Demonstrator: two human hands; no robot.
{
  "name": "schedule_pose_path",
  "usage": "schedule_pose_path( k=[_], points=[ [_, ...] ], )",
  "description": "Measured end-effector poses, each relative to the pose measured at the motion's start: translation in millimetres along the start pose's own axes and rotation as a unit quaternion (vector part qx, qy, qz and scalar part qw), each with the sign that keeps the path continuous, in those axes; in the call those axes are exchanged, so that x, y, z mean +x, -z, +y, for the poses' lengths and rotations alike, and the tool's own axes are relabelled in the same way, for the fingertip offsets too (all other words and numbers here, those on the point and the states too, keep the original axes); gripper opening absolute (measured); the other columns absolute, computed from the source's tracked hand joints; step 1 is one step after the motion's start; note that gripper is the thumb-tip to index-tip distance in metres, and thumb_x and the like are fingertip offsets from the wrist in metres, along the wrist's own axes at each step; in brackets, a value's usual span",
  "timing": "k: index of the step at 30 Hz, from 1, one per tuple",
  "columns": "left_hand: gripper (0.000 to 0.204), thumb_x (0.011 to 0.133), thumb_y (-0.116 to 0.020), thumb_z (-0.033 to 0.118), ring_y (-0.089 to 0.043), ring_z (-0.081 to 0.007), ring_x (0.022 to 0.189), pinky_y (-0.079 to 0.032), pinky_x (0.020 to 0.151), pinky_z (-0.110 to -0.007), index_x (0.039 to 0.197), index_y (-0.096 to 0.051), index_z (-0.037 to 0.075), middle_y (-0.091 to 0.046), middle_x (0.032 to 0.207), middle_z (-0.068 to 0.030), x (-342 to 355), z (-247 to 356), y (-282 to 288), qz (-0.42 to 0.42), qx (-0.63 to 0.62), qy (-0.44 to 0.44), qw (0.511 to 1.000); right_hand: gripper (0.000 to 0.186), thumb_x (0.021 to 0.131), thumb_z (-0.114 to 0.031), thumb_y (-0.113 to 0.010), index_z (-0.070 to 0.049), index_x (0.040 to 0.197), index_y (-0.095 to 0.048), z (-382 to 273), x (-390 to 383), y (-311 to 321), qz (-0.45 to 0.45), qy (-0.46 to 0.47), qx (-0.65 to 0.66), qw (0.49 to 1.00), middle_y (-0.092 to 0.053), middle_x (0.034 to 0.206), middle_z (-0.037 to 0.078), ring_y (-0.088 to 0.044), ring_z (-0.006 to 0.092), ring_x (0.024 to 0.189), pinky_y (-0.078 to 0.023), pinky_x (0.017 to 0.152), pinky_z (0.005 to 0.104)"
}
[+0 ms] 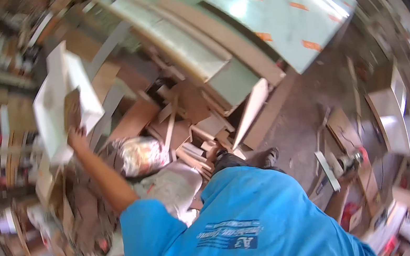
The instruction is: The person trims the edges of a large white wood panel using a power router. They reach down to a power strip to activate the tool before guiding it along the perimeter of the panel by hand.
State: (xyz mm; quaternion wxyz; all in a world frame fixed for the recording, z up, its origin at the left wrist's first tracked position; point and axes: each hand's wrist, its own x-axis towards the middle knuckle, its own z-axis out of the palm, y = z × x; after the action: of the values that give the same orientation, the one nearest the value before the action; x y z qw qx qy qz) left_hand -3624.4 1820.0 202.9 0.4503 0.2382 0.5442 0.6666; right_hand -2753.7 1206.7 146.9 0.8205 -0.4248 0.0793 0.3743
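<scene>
There was one white box [61, 104], held up by one hand [77, 139]. One big green sheet [285, 7] leaned there. One shoe [268, 158] showed. The wood scraps [192, 130] were too many to count.

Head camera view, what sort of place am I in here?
Most likely a woodworking shop. Wood offcuts lie heaped on the floor, large laminated boards lean nearby, and the left hand holds up a white boxlike panel piece.

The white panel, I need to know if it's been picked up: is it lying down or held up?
Held up. The left hand grips the white panel at its lower edge, tilted, above the scrap wood.
</scene>
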Motion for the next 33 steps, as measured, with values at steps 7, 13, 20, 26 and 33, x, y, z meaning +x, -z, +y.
schedule_pose_path(
  k=[7, 13, 20, 26, 33],
  points=[
    [0.057, 0.103, -0.047, 0.045, -0.053, -0.0328, 0.116, -0.056, 0.094, -0.045, 0.127, -0.053, -0.007, -0.052, 0.127, -0.0198, -21.5, -52.2, 18.7, 0.073, 0.18, 0.103, 0.976, 0.034, 0.081, -0.032, -0.068, -0.004, 0.1, -0.063, 27.2, -54.0, -82.9, 0.168, 0.121, -0.008, 0.978, -0.069, 0.088, 0.014, -0.069, 0.0316, 0.074, -0.06, 0.071, 0.044],
    [0.028, 0.099, -0.051, 0.027, -0.055, -0.0236, 0.062, -0.051, 0.056, -0.036, 0.097, -0.069, 0.006, -0.058, 0.075, -0.0091, -112.9, -149.6, -45.6, 0.105, 0.298, -0.006, 0.949, 0.038, 0.085, -0.037, -0.069, -0.005, 0.105, -0.061, 23.7, -53.7, -111.6, 0.193, 0.193, 0.048, 0.961, -0.069, 0.093, 0.013, -0.069, 0.0302, 0.077, -0.06, 0.072, 0.0436],
    [0.024, 0.097, -0.065, 0.024, -0.058, -0.0105, 0.073, -0.053, 0.067, -0.026, 0.103, -0.066, 0.0, -0.061, 0.086, -0.0029, -415.4, -188.1, -388.8, -0.512, 0.287, 0.139, 0.798, 0.043, 0.09, -0.032, -0.069, -0.002, 0.117, -0.058, 4.4, 40.3, -115.6, 0.055, 0.235, 0.121, 0.963, -0.07, 0.104, 0.014, -0.07, 0.0288, 0.089, -0.059, 0.082, 0.0437],
    [0.024, 0.095, -0.07, 0.021, -0.065, -0.014, 0.077, -0.052, 0.073, -0.029, 0.098, -0.07, -0.003, -0.07, 0.086, -0.0102, -570.3, -196.5, -587.7, -0.741, 0.243, -0.145, 0.609, 0.038, 0.078, -0.019, -0.075, 0.0, 0.108, -0.061, -6.9, 91.0, -181.5, 0.017, 0.214, 0.035, 0.976, -0.07, 0.094, 0.011, -0.069, 0.0214, 0.082, -0.057, 0.078, 0.0349],
    [0.034, 0.092, -0.072, 0.028, -0.066, -0.0169, 0.09, -0.053, 0.079, -0.031, 0.11, -0.072, -0.001, -0.069, 0.105, -0.0128, -703.8, -228.1, -680.3, -0.84, 0.15, -0.181, 0.49, 0.039, 0.074, -0.017, -0.078, -0.003, 0.106, -0.061, -21.1, 126.1, -177.1, 0.072, 0.212, -0.091, 0.97, -0.065, 0.089, 0.004, -0.064, 0.0142, 0.077, -0.053, 0.072, 0.0305]
  ],
)
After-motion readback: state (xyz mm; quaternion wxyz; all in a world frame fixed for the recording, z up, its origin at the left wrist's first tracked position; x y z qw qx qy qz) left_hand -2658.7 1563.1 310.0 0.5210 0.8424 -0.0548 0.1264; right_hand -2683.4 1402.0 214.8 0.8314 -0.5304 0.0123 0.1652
